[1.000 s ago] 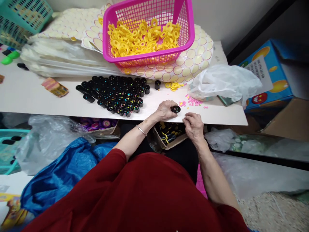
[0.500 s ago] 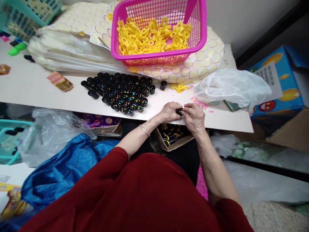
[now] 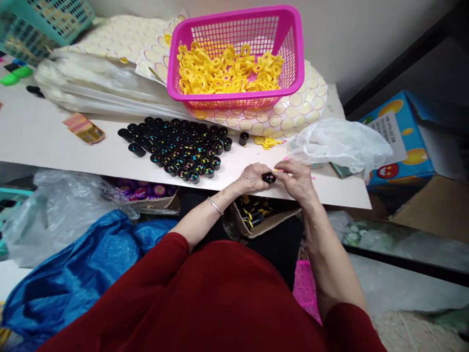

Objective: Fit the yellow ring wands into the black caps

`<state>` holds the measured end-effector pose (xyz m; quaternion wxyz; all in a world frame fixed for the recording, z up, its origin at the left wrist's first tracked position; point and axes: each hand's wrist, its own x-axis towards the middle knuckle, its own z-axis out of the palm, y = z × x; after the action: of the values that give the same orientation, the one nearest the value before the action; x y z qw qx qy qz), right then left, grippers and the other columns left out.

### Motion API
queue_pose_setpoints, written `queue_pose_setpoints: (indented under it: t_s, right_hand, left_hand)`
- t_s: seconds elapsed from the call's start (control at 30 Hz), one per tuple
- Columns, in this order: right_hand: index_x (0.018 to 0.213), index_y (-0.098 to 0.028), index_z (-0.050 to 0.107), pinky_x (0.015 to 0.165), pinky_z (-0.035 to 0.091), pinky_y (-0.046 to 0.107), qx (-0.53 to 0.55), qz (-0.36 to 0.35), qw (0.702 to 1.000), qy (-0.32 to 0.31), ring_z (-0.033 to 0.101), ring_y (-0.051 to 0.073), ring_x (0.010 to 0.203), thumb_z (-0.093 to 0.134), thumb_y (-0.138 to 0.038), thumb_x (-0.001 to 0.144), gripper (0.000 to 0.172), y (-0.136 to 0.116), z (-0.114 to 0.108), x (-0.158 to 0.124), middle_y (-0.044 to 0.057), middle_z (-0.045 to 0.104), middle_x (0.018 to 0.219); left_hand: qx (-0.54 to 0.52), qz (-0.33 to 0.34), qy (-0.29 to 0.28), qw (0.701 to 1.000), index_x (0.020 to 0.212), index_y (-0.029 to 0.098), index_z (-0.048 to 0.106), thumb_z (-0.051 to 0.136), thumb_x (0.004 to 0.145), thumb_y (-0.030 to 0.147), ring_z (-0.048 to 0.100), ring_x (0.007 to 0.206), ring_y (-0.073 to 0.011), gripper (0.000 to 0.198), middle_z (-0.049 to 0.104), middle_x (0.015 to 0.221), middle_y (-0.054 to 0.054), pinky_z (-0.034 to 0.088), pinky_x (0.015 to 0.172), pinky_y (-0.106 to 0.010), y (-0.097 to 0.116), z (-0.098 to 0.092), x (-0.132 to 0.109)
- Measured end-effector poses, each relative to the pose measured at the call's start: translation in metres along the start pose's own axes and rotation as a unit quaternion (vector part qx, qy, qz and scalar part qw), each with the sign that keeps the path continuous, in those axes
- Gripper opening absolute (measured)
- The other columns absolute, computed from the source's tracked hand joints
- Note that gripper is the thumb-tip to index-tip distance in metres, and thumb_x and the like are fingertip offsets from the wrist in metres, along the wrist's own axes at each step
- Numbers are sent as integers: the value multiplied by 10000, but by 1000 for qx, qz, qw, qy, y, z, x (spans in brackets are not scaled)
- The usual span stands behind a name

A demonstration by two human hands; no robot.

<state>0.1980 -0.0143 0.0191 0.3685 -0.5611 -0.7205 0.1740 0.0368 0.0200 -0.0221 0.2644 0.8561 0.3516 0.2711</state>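
My left hand [image 3: 252,178] is closed round a small black tube [image 3: 268,178] at the front edge of the white table [image 3: 47,144]. My right hand [image 3: 298,180] meets it from the right, fingertips pinched at the tube's open end; what they pinch is too small to name. Left of my hands stands a block of several black tubes [image 3: 179,146] with coloured dots inside. A few small pink rings [image 3: 284,160] lie just beyond my right hand, and some yellow rings [image 3: 266,142] lie farther back.
A pink basket [image 3: 234,95] of yellow rings sits on printed sheets [image 3: 293,110] at the back. A white plastic bag [image 3: 340,142] lies to the right, a blue box [image 3: 399,142] beyond it. Under the table edge is a cardboard box [image 3: 264,220]; a blue bag [image 3: 84,274] lies lower left.
My right hand rose from the table edge and joined my left hand at the black tube. The view shifted slightly.
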Motion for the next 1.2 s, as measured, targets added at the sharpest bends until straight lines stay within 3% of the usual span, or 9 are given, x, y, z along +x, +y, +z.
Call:
queue_pose_setpoints:
  t_s: [0.13,0.23,0.43,0.63,0.73,0.83,1.0,1.13,1.2]
  right_hand:
    - [729,-189,666,648,471,326,29,98,993,62,583,175,686,559,-292,730,148,23,-1,34,37,651,768]
    - [706,-174,655,626,460,322,-10,143,988,50,572,182,655,523,-300,726,183,33,10,62,48,639,710]
    - [708,-170,647,652,451,358,-131,181,975,-2,582,233,701,570,-434,726,275,29,36,96,80,644,684]
    - [690,-192,648,675,464,347,-155,164,974,32,599,247,788,644,-374,642,188,20,48,102,107,666,850]
    - [675,-185,648,677,471,336,-107,161,977,92,590,216,746,625,-349,638,170,17,38,85,78,647,798]
    - [778,-174,669,595,470,304,18,183,971,155,539,156,602,632,-332,630,220,11,22,46,-2,594,646]
    - [934,-174,658,450,436,258,234,214,922,223,453,93,449,716,-341,618,362,-8,6,-25,-63,534,562]
    - [973,-193,653,461,454,249,216,169,925,264,496,95,493,718,-326,663,343,-22,5,-51,-39,576,638]
    - [996,-200,649,514,491,257,158,111,945,265,547,107,558,691,-303,711,306,-29,6,-56,-6,624,732]
  left_hand:
    - [4,-10,-7,1000,855,178,695,660,607,288,593,786,-185,273,676,805,-30,458,711,-289,0,0,0]
    - [-3,-20,-10,1000,860,175,701,669,589,278,593,795,-187,292,680,815,-29,464,716,-290,0,0,0]
    - [-16,-28,-7,999,847,192,708,689,571,270,600,793,-179,287,689,812,-13,480,734,-289,-1,1,1]
    - [-13,-30,-12,999,885,198,714,716,573,312,610,806,-184,332,698,826,-11,485,746,-291,-5,3,1]
    - [-18,-36,-18,999,887,184,714,720,570,290,604,800,-177,335,695,830,-15,482,737,-282,-3,1,2]
    - [-33,-46,-25,998,894,189,709,718,575,276,599,806,-175,330,689,835,-12,482,733,-281,-1,-3,2]
    - [-85,-38,-33,995,935,178,693,784,503,242,595,859,-184,446,685,923,-35,492,806,-324,-3,-10,2]
    - [-202,-30,28,979,998,160,669,787,533,239,566,1004,-193,486,649,1070,-83,484,836,-319,0,-20,0]
    - [-280,-70,76,955,975,144,671,755,609,335,571,924,-169,421,649,1017,-83,481,746,-279,12,-26,-3]
